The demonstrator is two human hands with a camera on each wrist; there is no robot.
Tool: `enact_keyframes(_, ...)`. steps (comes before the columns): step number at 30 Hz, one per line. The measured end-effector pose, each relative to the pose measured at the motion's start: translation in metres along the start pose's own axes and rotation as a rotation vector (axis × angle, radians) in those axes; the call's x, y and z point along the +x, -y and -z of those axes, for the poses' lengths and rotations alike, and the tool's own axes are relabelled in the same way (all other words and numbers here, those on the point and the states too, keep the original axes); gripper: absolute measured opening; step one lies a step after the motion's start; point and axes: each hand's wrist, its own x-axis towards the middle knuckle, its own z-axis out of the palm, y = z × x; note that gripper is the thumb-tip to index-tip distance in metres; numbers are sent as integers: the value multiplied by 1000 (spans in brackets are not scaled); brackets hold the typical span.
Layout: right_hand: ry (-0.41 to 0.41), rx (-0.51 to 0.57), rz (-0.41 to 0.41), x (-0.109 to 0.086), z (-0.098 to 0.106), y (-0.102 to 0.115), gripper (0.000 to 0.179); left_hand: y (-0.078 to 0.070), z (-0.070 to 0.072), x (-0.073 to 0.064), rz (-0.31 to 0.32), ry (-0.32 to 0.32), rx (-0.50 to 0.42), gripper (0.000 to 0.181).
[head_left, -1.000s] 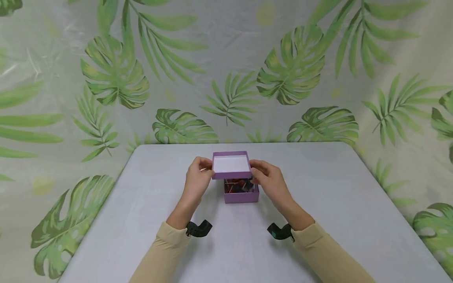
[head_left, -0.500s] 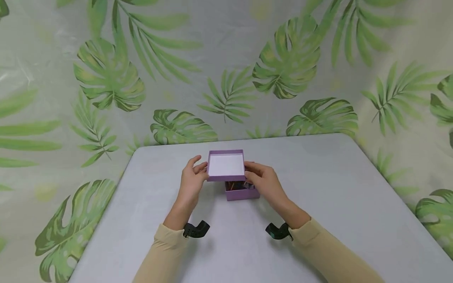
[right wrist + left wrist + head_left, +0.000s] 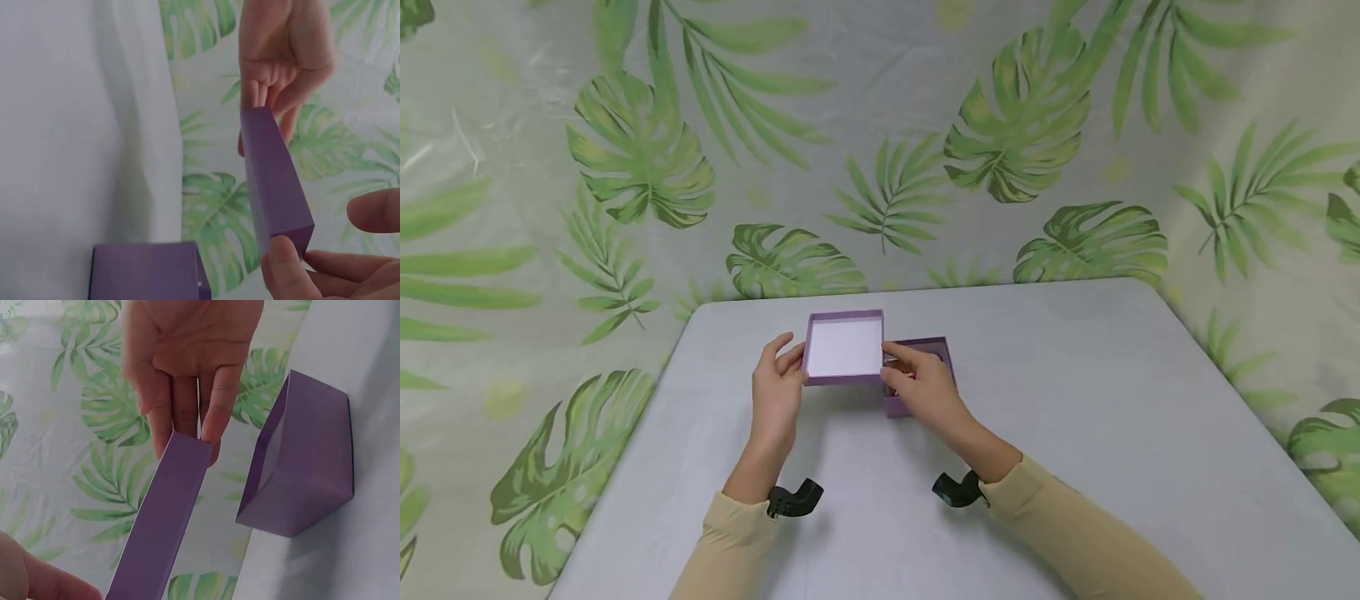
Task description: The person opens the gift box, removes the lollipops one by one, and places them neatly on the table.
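Note:
A shallow purple box lid (image 3: 846,348), its white inside turned up towards the head camera, is held raised over the table between both hands. My left hand (image 3: 775,400) grips the lid's left side, one finger lifted off it. At the opposite side, my right hand (image 3: 928,396) pinches the lid's edge with thumb and fingers. The matching purple box base (image 3: 940,343) stands on the table behind and below my right hand. Small reddish things show inside it, mostly hidden by that hand. In the right wrist view, the lid (image 3: 275,172) appears edge-on between the two hands.
A white-covered table (image 3: 1060,375) lies under the box. Behind it hangs a pale curtain (image 3: 880,108) printed with green leaves. A black wrist camera (image 3: 797,498) is strapped by each beige sleeve.
The lid has moved left, away from over the box base, with both hands following. It tips to face the head camera more. The base stays on the table, more of its far rim uncovered.

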Motion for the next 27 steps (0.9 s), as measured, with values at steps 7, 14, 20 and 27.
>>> enact_keyframes(7, 29, 4, 16, 5, -24, 6, 47, 3, 18, 1, -48, -88, 20, 56)
enact_keyframes(14, 55, 26, 39, 7, -50, 6, 49, 11, 34, -1, -73, -148, 83, 54)
enact_keyframes(20, 83, 29, 32, 7, -70, 3, 51, 20, 46, -2, -73, -197, 134, 56)
enact_keyframes(27, 144, -9, -22, 6, -88, -9, 61, 41, 58, -2, -53, -230, 155, 56)
